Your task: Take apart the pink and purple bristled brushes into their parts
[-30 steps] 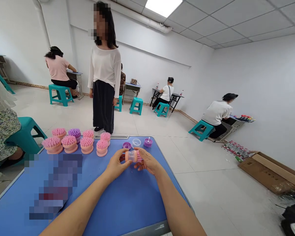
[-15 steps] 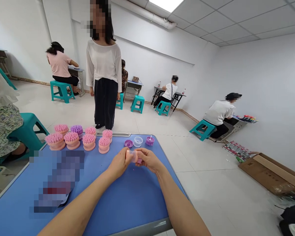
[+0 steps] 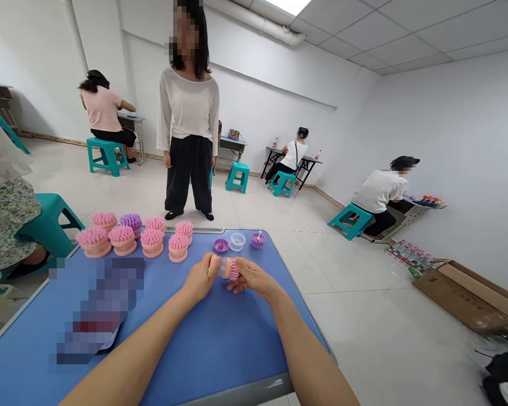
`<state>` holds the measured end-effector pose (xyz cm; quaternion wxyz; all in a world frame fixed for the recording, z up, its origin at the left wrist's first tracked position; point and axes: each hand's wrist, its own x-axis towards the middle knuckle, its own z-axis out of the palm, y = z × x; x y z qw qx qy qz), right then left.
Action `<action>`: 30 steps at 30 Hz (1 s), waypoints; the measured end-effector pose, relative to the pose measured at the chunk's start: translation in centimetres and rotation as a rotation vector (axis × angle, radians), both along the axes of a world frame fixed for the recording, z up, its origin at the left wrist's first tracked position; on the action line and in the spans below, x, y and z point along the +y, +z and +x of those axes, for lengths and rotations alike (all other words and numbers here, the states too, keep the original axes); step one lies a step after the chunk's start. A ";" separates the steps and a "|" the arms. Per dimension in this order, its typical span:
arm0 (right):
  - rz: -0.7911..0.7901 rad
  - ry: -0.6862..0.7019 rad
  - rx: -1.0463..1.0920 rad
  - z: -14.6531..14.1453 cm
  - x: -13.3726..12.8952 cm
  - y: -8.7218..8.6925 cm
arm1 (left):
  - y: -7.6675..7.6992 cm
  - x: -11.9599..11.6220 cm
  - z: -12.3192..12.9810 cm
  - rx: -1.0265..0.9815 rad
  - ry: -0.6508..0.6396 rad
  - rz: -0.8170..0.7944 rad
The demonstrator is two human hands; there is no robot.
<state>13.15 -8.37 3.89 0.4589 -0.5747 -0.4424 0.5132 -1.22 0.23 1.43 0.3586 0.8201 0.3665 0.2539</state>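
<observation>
Left hand [image 3: 201,277] and right hand [image 3: 254,279] both clamped on a clear plastic cylinder with pink bristles [image 3: 227,268], held over the flat blue table [image 3: 161,355], just in front of pink round bristle brushes with peach bases [image 3: 153,241].

The only view was worn on the person's head, aimed forward and down across a blue table [image 3: 211,355], with the left hand [image 3: 201,277] and right hand [image 3: 254,279] close below.
</observation>
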 end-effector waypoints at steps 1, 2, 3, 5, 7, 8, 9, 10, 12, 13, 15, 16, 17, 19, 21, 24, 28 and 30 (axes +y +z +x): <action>0.007 0.005 -0.005 -0.1 0.1 -0.1 | 0.0 0.0 0.0 -0.001 0.001 -0.004; 0.023 0.005 -0.012 -0.1 0.2 -0.2 | -0.1 0.1 0.0 -0.002 0.000 -0.008; 0.045 0.002 -0.019 -0.1 0.2 -0.2 | -0.1 0.1 0.0 -0.003 -0.001 -0.011; 0.099 -0.005 -0.033 0.0 0.2 -0.2 | -0.1 0.2 0.0 -0.005 0.000 -0.014; 0.141 -0.004 -0.037 0.2 0.1 -0.2 | -0.1 0.2 0.0 -0.010 0.003 -0.019; 0.146 -0.005 -0.037 0.2 0.0 -0.2 | 0.0 0.2 0.0 -0.012 0.004 -0.023; 0.136 -0.008 -0.037 0.2 0.0 -0.2 | 0.0 0.2 0.0 -0.015 0.002 -0.027; 0.116 -0.012 -0.037 0.2 0.1 -0.2 | 0.1 0.1 0.0 -0.018 0.001 -0.031; 0.063 -0.010 -0.037 0.1 0.2 -0.3 | 0.2 0.1 0.0 -0.024 -0.001 -0.038; 0.044 -0.004 -0.038 0.1 0.2 -0.4 | 0.2 0.0 -0.1 -0.026 -0.001 -0.042; 0.051 0.011 -0.042 0.1 0.3 -0.5 | 0.3 0.1 -0.1 -0.030 0.001 -0.051; 0.072 0.011 -0.047 0.2 0.3 -0.5 | 0.3 0.1 -0.1 -0.031 0.003 -0.056; 0.098 0.005 -0.051 0.2 0.3 -0.4 | 0.3 0.1 -0.1 -0.033 0.006 -0.061; 0.151 -0.008 -0.055 0.3 0.2 -0.3 | 0.3 0.2 -0.1 -0.039 0.013 -0.072; 0.171 -0.004 -0.049 0.2 0.1 -0.2 | 0.4 0.3 -0.1 -0.049 0.017 -0.083; 0.127 0.013 -0.074 -0.1 0.2 -0.3 | 0.4 0.2 -0.1 -0.060 0.015 -0.097; 0.137 0.005 -0.167 0.0 0.2 -0.3 | 0.4 0.3 0.0 -0.073 0.025 -0.113; 0.173 -0.031 -0.220 0.4 0.0 0.0 | 0.4 0.5 0.0 -0.086 0.051 -0.130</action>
